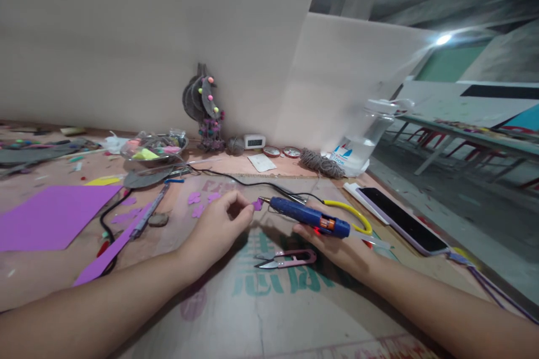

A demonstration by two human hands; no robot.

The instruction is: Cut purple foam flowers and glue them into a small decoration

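Note:
Between thumb and fingertips, my left hand (229, 216) pinches a small purple flower cutout (257, 205). My right hand (332, 247) is wrapped round a blue glue gun (309, 216), whose metal tip points left and meets or nearly meets the cutout. A clear glue stick (373, 240) sticks out of the gun's back end. Several more purple flower cutouts (194, 197) lie on the board just beyond my left hand. Below the gun, pink-handled thread snips (286, 259) rest on the board.
At left lie a purple sheet (54, 216), a purple strip (109, 255), a pen (149, 213) and a stone (159, 220). Behind stand a bowl of bits (154, 148), a white timer (255, 141), grey yarn (322, 164) and a plastic jug (362, 140). A phone (402, 219) lies right.

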